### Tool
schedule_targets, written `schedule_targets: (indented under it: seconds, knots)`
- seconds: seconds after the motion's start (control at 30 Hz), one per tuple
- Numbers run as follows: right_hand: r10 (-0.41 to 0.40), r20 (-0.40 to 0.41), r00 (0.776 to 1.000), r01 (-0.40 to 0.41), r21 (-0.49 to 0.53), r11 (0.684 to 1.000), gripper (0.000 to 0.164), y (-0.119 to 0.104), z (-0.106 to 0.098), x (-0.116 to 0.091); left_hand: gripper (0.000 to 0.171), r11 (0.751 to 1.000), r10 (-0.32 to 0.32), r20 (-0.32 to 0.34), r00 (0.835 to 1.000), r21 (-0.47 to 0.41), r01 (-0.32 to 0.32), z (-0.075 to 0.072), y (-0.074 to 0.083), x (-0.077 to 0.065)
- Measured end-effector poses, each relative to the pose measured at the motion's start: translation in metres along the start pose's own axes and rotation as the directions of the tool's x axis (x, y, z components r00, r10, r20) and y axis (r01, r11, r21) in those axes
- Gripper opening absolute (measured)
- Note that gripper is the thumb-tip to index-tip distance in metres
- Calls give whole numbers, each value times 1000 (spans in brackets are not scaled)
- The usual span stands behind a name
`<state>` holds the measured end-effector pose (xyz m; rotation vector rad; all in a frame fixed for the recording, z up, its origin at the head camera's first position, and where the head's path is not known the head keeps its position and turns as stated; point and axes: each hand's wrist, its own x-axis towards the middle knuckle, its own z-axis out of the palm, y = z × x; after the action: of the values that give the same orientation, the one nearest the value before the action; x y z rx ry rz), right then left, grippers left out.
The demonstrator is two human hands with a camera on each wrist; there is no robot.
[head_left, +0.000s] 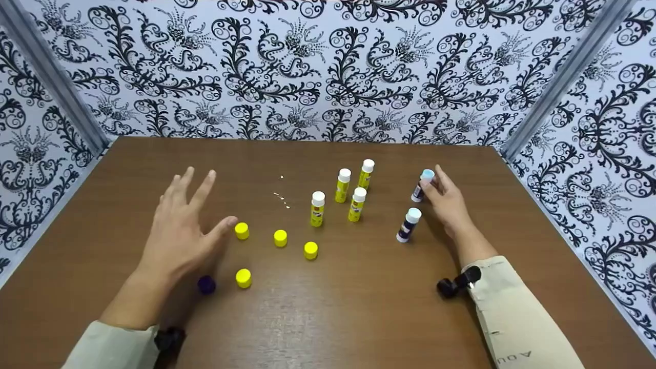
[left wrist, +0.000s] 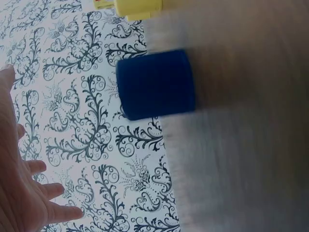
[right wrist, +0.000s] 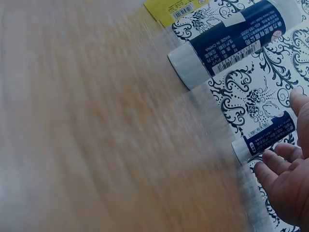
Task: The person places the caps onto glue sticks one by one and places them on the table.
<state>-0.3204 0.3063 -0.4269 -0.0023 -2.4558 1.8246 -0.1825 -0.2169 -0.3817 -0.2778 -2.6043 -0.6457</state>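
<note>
My left hand (head_left: 179, 230) hovers with spread fingers over the table's left side. Below it sits a dark blue cap (left wrist: 155, 84), and yellow caps (head_left: 242, 230) stand beside and beyond its thumb. Over on the right, my right hand (head_left: 448, 200) is at the farther navy glue stick (head_left: 417, 192). Its thumb overlaps the upper part of that upright stick in the head view. In the right wrist view the thumb and loosely bent fingers (right wrist: 270, 174) lie on either side of it, apart from each other. A second navy glue stick (right wrist: 236, 38) stands nearer, left of the right wrist.
Several yellow glue sticks (head_left: 317, 210) with white tops stand around the middle of the brown table (head_left: 328, 318). Small white crumbs (head_left: 279, 197) lie left of them. Patterned walls (head_left: 307, 66) close off the back and sides.
</note>
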Motion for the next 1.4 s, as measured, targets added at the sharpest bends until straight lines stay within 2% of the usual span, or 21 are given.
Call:
schedule_targets:
  seconds: [0.3, 0.53, 0.77, 0.9, 0.97, 1.13, 1.27, 1.4]
  knots:
    - [13, 0, 1000, -13, 4, 1000, 68, 2, 3, -1, 87, 1000, -29, 29, 999, -5, 29, -13, -22, -5]
    - [22, -35, 999, -21, 27, 999, 61, 5, 1, -1, 86, 997, 16, 154, 988, -72, -5, -27, -40, -5]
    - [26, -31, 999, -25, 42, 999, 59, 5, 3, 1, 85, 986, 39, 207, 978, -165, -5, -36, -65, -7]
    - [21, -32, 999, -20, 34, 999, 57, 8, 3, 1, 82, 975, 31, 258, 966, -221, 28, -42, -79, -9]
    - [14, -31, 999, -13, 32, 999, 56, 10, 3, 2, 80, 964, 3, 293, 956, -256, 76, -45, -85, -11]
    - [20, -27, 999, -19, 32, 999, 55, 8, 2, -1, 73, 918, -58, 375, 925, -345, 197, -50, -98, -18]
    - [39, -20, 999, -38, 44, 998, 55, 8, 2, 1, 66, 885, -25, 375, 927, -423, 195, -51, -112, -23]
    - [58, -10, 998, -58, 63, 996, 54, 6, 2, 1, 62, 847, 42, 371, 928, -505, 164, -55, -125, -28]
